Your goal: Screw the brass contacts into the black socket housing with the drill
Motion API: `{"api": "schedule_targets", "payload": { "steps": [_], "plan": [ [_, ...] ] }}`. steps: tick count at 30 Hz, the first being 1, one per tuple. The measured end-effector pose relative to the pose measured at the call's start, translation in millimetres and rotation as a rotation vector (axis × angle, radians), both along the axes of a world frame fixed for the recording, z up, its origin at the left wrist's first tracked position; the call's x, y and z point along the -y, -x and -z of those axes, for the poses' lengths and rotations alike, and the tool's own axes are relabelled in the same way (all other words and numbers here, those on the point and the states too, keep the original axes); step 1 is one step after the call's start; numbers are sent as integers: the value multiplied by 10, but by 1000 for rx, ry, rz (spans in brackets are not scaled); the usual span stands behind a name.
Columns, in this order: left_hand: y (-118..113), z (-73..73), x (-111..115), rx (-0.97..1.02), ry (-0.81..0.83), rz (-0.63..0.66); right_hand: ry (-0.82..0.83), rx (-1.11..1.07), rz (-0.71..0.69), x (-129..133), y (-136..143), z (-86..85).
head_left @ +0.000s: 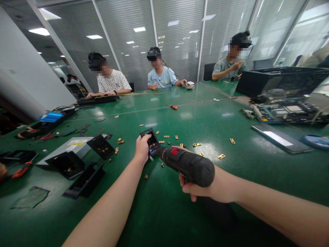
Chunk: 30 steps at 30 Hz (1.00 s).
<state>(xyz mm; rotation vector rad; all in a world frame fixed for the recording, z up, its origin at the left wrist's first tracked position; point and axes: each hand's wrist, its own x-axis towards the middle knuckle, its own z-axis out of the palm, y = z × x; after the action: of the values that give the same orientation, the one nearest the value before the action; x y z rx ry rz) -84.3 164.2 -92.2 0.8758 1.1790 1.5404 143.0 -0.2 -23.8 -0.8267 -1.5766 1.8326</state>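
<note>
My left hand (142, 147) is closed around a small black plastic housing (153, 139), its thumb over the near side and brass-coloured pieces inside. In my right hand (197, 188) is a black cordless drill (187, 164), its chuck end pointing left at the housing; whether the bit touches a screw inside I cannot tell. Small brass plates (197, 144) and brass terminal pieces (162, 165) lie scattered around the housing. To the left, more black housings (101, 146) rest beside and against a grey metal box (77, 145).
Three people sit across the green table (144, 109). An orange screwdriver (173, 107) lies mid-table. At right are a circuit board (290, 109), a black computer case (257, 82), a dark flat device (280, 138) and a blue tape roll (317, 141). Orange-handled pliers (23, 169) lie at left.
</note>
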Motion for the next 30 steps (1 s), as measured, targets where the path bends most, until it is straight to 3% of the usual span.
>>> {"api": "schedule_targets", "payload": {
  "steps": [20,30],
  "plan": [
    [-13,-16,-18,14,3,-4,16,-6,3,-2,-1,-92],
    [-7,-16,2,-9,3,-2,-36,87,-30,-38,-14,-28]
  ]
}}
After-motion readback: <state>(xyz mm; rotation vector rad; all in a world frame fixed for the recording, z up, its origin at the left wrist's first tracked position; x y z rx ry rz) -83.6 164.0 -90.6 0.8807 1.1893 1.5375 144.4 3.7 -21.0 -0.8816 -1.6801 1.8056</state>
